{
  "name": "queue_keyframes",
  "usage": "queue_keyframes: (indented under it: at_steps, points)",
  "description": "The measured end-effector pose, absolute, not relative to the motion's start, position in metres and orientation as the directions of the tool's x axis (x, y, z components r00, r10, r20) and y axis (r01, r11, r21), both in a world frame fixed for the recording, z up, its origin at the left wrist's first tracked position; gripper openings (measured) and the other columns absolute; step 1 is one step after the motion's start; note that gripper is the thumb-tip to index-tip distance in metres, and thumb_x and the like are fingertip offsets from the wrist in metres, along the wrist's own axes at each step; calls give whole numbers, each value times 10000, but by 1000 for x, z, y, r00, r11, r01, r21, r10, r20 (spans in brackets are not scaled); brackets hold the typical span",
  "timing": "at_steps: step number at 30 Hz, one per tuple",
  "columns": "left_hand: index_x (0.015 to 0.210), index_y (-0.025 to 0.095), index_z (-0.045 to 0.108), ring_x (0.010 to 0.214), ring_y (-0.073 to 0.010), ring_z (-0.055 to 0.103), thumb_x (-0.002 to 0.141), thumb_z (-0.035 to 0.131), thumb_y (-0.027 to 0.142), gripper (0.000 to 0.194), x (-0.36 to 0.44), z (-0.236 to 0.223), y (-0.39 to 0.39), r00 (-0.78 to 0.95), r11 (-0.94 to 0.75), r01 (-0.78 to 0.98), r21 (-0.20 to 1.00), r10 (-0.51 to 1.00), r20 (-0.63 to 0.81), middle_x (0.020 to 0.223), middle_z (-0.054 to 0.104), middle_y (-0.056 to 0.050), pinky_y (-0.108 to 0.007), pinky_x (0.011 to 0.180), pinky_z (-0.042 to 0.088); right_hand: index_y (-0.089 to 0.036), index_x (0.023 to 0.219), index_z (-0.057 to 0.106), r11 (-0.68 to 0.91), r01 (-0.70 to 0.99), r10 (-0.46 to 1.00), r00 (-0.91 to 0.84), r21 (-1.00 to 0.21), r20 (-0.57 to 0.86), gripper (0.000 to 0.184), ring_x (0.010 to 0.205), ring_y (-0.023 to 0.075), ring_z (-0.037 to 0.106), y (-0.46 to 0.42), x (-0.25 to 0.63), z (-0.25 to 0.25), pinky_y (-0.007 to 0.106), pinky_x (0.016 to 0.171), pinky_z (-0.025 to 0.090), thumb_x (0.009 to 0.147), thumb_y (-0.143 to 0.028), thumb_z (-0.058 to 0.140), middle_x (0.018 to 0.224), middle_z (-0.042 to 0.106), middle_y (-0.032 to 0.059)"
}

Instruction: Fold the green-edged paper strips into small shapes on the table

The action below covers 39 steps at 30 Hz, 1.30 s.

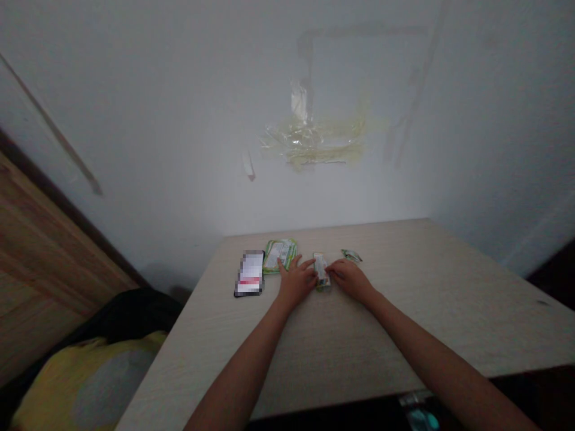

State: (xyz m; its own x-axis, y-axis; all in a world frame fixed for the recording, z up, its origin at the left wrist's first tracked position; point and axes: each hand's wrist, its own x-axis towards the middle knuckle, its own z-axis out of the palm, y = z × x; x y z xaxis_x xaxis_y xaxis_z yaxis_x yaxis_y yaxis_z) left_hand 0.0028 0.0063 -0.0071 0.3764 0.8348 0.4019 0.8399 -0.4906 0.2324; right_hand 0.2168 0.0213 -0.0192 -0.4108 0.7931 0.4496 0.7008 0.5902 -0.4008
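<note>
A small printed packet, white with green and orange marks, lies on the table between my two hands. My left hand has its thumb and index finger at the packet's left edge, while its other fingers stretch toward the green-and-white packs. On the opposite edge, my right hand pinches the packet with bent fingers. Just beyond the right hand sits a small green piece that looks folded or crumpled. The packet's print is too small to read.
A phone with a blurred screen lies left of the packs on the pale wooden table. Behind is a wall with tape remnants. A yellow-and-grey item is at the lower left, beside the table.
</note>
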Motion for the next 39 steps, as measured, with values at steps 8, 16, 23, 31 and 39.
queue_keyframes:
  at_steps: [8, 16, 23, 31, 39]
  points:
    - [1089, 390, 641, 1344, -281, 384, 887, 534, 424, 231, 2, -10, 10, 371, -465, 842, 274, 868, 330, 1184, 693, 42, -757, 1027, -146, -222, 1079, 715, 520, 779, 831, -368, -350, 417, 258, 1040, 215, 606, 20, 219, -19, 356, 954, 450, 888, -239, 543, 1086, 674, 104]
    - [1087, 401, 640, 1359, -291, 370, 877, 544, 424, 232, 0, -7, 11, 379, -458, 838, 296, 879, 288, 1197, 687, 43, -765, 1031, -120, -274, 1173, 665, 428, 843, 886, -320, -327, 336, 299, 1203, 215, 532, 23, 217, -18, 375, 1032, 391, 933, -275, 487, 1189, 650, 77]
    - [1140, 401, 621, 1368, -298, 362, 878, 540, 424, 275, 1, -9, 11, 372, -450, 846, 287, 882, 289, 1193, 691, 26, -759, 1048, -88, -280, 1254, 613, 345, 891, 920, -257, -296, 297, 342, 1199, 244, 540, 27, 211, -17, 386, 1006, 411, 965, -304, 433, 1266, 596, 125]
    - [1144, 400, 618, 1372, -294, 355, 884, 536, 419, 274, 2, -9, 12, 378, -455, 843, 289, 881, 285, 1198, 688, 29, -773, 1033, -94, -255, 1324, 552, 304, 901, 941, -235, -310, 242, 391, 1282, 273, 475, 28, 204, -20, 393, 997, 431, 975, -250, 376, 1355, 528, 158]
    - [1107, 396, 633, 1358, -296, 373, 870, 560, 419, 249, 2, -9, 13, 377, -457, 842, 286, 879, 293, 1210, 680, 34, -761, 1046, -87, -248, 1338, 528, 305, 915, 941, -246, -265, 234, 399, 1254, 265, 502, 31, 201, -15, 369, 971, 445, 969, -236, 379, 1335, 538, 168]
